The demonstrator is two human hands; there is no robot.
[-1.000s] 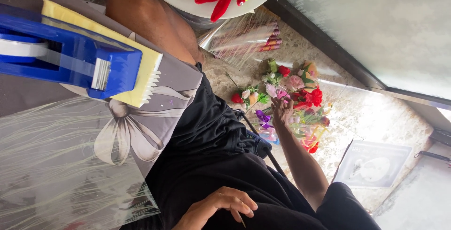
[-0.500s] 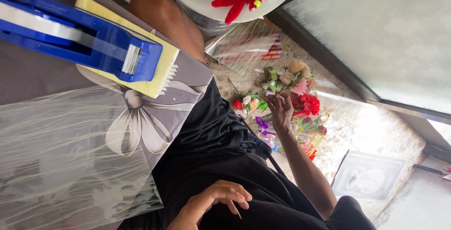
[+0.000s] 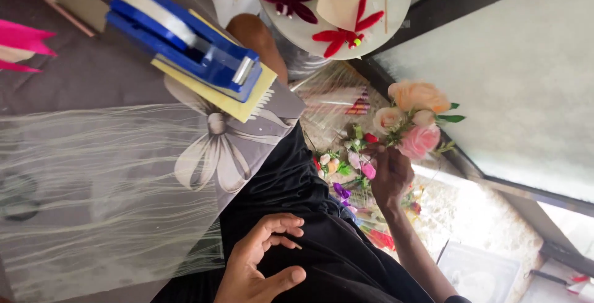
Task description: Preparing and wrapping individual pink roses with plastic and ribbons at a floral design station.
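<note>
Fingers of the right hand pinch the stems of an artificial flower bunch, lifted above the loose flowers on the floor. Left hand rests open and empty on the lap. Gripping low on the stems should spare the blooms.

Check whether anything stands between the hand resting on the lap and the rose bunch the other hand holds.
Nothing visible does. The left hand lies open on black fabric; the right hand grips the rose bunch by its stems, only fabric between.
</note>
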